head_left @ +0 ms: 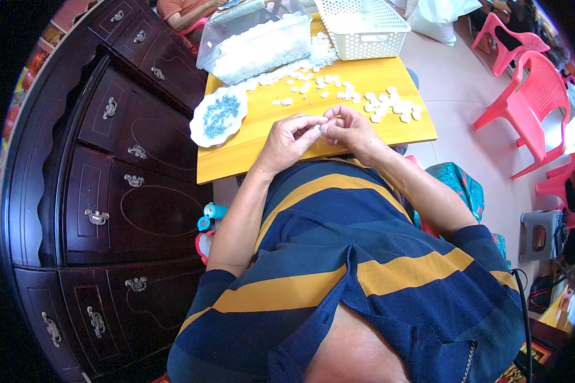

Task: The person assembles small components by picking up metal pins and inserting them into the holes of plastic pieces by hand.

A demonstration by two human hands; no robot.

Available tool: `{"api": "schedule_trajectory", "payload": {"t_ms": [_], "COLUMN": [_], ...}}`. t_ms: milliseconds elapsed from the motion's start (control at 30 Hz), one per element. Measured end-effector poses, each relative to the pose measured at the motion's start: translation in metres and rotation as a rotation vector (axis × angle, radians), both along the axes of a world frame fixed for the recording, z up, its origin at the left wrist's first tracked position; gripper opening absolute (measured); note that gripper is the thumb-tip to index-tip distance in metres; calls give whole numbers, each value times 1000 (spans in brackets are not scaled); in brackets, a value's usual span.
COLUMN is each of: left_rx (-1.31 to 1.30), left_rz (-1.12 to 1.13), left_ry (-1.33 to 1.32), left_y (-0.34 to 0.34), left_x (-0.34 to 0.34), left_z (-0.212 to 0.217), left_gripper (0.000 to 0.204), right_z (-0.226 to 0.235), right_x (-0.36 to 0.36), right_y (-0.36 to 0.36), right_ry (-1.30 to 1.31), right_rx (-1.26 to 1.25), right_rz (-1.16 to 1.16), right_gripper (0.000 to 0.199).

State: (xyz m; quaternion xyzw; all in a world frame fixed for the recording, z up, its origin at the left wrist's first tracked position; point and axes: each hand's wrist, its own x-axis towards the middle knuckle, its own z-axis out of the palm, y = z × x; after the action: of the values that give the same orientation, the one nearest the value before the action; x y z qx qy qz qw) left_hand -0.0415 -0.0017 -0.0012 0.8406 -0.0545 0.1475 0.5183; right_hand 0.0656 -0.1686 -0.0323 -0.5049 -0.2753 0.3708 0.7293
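Observation:
Above the near edge of the yellow table (255, 150), my left hand (286, 144) and my right hand (354, 133) meet with their fingertips pinched together. Between them is a small white piece (318, 129), mostly covered by the fingers; its exact kind is too small to make out. Left of my hands stands a white scalloped plate (198, 129) holding many tiny blue-grey pieces (221, 115). Just beyond my right hand, several small round white pieces (390, 99) lie spread over the tabletop. Smaller white bits are scattered farther left, in front of my fingers.
At the table's far side, a clear plastic bin (262, 48) heaped with white pieces sits beside a white perforated basket (370, 45). A dark wooden cabinet (153, 191) runs along the left. Pink chairs (533, 96) stand right. Another person's arm (188, 16) shows at the far left.

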Motion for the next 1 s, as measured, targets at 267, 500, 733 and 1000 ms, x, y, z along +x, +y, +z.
{"api": "schedule_trajectory", "payload": {"t_ms": [267,500,733,1000], "left_rx": [263,390,468,492], "left_rz": [244,246,241,236], "left_ry": [-77,-178,-235,-236], "left_y": [-21,-21,-19,-20], "left_x": [-1,-2,0,-2], "left_z": [5,4,1,3], "left_gripper": [29,28,26,22], "right_z": [2,-3,-2,-4], "right_x": [-1,0,1,0], "right_y": [2,5,7,7], "right_ry": [-6,34,121,113], "right_rx": [15,27,37,54], "right_rz": [-110,-97,-95,-94], "right_gripper": [26,20,19,16]}}
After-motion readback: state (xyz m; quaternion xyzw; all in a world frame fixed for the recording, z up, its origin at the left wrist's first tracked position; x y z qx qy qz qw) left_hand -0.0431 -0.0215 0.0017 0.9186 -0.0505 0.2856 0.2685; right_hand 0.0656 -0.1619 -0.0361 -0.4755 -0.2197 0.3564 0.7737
